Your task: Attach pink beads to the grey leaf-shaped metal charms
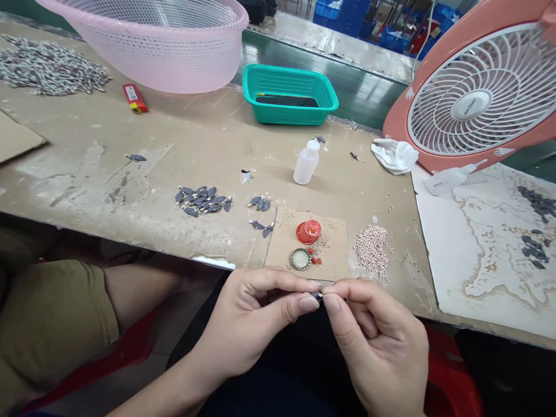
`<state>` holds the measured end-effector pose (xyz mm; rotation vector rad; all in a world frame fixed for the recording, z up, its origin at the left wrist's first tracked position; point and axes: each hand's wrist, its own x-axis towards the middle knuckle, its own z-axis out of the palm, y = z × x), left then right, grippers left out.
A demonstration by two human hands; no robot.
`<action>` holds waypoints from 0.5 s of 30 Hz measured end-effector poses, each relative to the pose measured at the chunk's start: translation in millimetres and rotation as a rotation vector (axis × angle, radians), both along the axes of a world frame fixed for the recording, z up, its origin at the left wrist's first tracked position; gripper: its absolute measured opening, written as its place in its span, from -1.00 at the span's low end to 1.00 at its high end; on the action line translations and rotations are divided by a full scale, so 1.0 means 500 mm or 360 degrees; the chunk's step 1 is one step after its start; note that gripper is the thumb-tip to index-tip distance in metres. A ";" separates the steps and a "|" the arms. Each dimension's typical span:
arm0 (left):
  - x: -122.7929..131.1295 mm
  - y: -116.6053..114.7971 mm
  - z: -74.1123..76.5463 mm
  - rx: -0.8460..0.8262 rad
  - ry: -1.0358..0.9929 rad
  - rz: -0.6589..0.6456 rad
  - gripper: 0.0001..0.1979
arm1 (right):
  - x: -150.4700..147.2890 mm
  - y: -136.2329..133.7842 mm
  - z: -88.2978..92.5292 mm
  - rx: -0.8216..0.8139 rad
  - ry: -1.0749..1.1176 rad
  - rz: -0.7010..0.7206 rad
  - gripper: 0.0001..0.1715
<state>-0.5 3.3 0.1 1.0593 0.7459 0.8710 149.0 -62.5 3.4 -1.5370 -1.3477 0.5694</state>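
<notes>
Just past the table's front edge, my left hand (pixel 260 318) pinches a small dark leaf-shaped piece (pixel 317 296) between thumb and forefinger. My right hand (pixel 377 336) is closed in a pinch at the pale end of that piece; what sits between its fingertips is too small to make out. Directly beyond lies a cardboard square (pixel 278 255) bearing a red cup-like cap (pixel 309 231), a metal bottle cap (pixel 300 259) and several red bits (pixel 313 260). Small pinkish beads (pixel 372 249) are heaped to its right. Similar dark leaf-shaped pieces (pixel 203 200) lie grouped to its left.
A white squeeze bottle (pixel 306 162) stands behind the cardboard. Farther back are a green basket (pixel 291 116), a pink basket (pixel 174 63) and a red lighter (pixel 135 98). An orange fan (pixel 399 116) stands at right, near crumpled tissue (pixel 394 155). Someone's knee (pixel 65 307) shows at left.
</notes>
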 end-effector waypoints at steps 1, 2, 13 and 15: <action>0.000 0.000 -0.001 0.0020 0.0008 0.0001 -0.71 | 0.000 0.000 0.000 -0.0003 -0.0005 0.0000 -0.95; 0.001 0.000 -0.002 0.0042 0.0016 0.0001 -0.71 | 0.000 0.001 0.000 -0.0004 -0.0009 0.0000 -0.94; -0.004 -0.014 -0.008 0.0395 0.0156 0.0172 -0.70 | -0.003 0.000 -0.004 -0.0012 -0.0106 0.0062 -0.89; -0.006 -0.014 -0.010 0.0494 0.0202 0.0171 -0.71 | -0.005 -0.001 -0.010 -0.0044 -0.0080 0.0083 -0.88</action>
